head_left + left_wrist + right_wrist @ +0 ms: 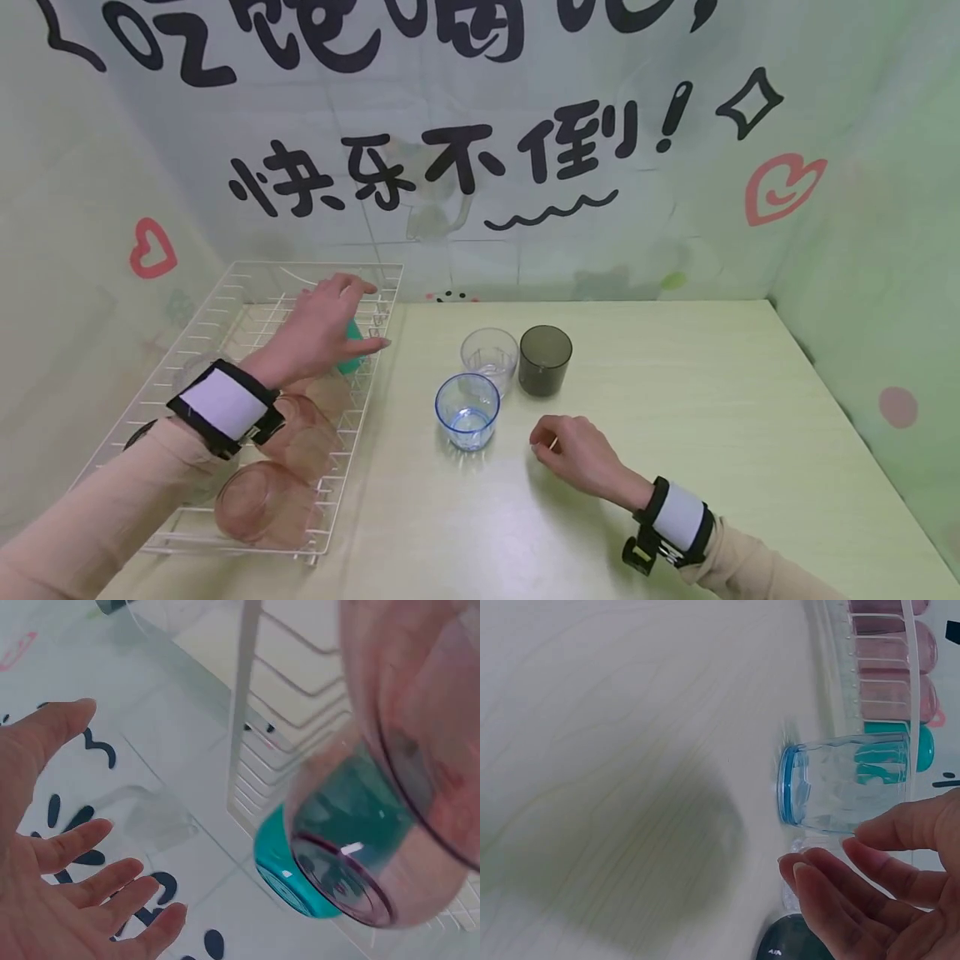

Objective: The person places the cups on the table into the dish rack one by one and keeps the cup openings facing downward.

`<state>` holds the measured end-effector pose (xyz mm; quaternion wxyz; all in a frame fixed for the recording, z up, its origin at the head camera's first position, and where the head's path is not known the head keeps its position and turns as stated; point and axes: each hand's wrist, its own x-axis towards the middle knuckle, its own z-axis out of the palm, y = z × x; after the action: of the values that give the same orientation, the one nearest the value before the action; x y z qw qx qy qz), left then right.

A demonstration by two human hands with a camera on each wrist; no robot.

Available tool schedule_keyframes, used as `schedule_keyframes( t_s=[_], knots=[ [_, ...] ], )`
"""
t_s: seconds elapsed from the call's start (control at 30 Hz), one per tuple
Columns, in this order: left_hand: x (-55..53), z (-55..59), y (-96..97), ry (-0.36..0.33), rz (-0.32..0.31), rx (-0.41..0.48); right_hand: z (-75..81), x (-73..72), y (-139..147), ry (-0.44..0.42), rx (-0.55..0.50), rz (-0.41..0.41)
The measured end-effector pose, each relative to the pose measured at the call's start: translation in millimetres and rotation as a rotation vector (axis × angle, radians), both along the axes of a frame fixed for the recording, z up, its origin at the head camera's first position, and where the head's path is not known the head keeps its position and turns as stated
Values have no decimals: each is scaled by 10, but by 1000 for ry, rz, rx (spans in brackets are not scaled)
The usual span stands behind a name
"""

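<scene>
My left hand [318, 329] is held over the far part of the white wire rack [341, 483], fingers and thumb spread, nothing in its grasp. Partly hidden beneath it is a teal cup [349, 354]; the left wrist view shows this teal cup [281, 874] beside a pink cup [352, 896], apart from the fingers. My right hand [581, 454], loosely curled and holding nothing, hovers near the table. Just left of it stands a clear blue-rimmed glass [467, 412], which its fingertips overlap in the right wrist view. Behind are a clear glass [487, 350] and a dark grey glass [545, 362].
Several pink cups [266, 504] lie in a row along the rack's right side, with clear glassware partly hidden under my left forearm. The pale table [712, 400] meets a printed cloth backdrop [480, 258] behind and at both sides.
</scene>
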<state>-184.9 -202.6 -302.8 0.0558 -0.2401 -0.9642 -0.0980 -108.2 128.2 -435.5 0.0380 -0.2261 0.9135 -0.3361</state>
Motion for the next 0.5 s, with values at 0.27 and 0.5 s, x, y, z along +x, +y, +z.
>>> schedule_keyframes(
  t_s=[0.27, 0.5],
  knots=[
    [182, -52, 138, 59, -71, 11, 6, -36, -21, -14, -33, -42],
    [380, -84, 298, -8, -95, 20, 40, -53, -74, -44, -51, -111]
  ],
)
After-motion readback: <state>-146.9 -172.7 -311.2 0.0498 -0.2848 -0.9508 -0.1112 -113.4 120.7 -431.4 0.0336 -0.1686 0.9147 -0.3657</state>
